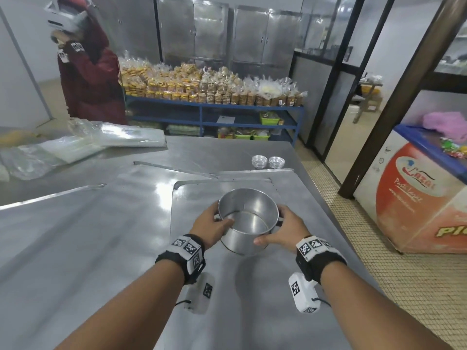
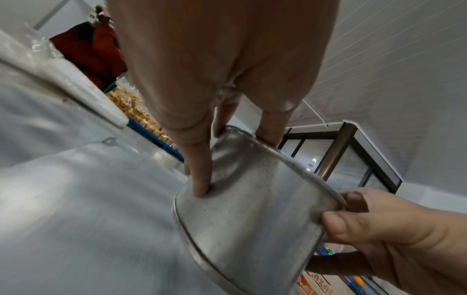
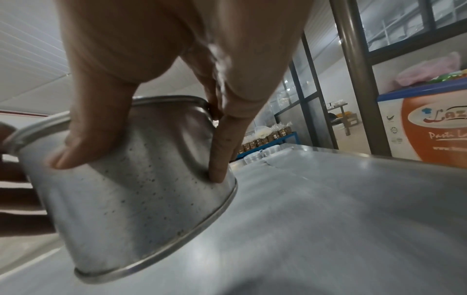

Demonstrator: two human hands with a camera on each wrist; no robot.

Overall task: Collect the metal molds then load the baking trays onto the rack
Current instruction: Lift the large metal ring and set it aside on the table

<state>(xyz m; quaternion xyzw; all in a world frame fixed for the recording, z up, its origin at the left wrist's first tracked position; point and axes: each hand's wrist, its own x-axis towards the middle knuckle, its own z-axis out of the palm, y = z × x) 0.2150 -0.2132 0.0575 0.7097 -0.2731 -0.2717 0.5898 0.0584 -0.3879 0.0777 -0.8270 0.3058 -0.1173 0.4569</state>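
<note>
The fingers of the left hand curl down the outer wall of a round metal mold, its thumb hooked over the rim; the right hand grips the opposite side, thumb pressed flat on the wall and a fingertip near the base seam. Only the wrist views show that the mold is lifted and tilted off the steel bench, its bottom rim clear of the surface, and that its outer wall is speckled with dark spots. The head view alone shows its empty, shiny inside and its place over the bench's right half, toward the near edge. Farther back, near the right edge, two small fluted molds sit side by side. Clear plastic bags lie at the far left corner, beside a person in a maroon garment.
</note>
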